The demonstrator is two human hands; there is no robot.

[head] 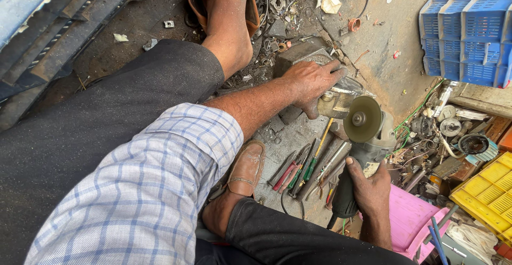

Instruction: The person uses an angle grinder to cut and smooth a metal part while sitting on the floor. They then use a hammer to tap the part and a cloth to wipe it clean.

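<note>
Left hand (312, 81): pressing small grey metal workpiece (335, 101) down on concrete floor (384, 57) — steadying it.
Right hand (369, 182): wrapped around grey angle grinder (368, 131) — disc tilted near workpiece.

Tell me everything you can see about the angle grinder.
The angle grinder has a grey-green body, a dark handle and a worn, dusty round disc facing up toward the camera. The right hand wraps its handle from below, beside the metal piece the left hand presses down. Loose hand tools lie beneath it.
</note>
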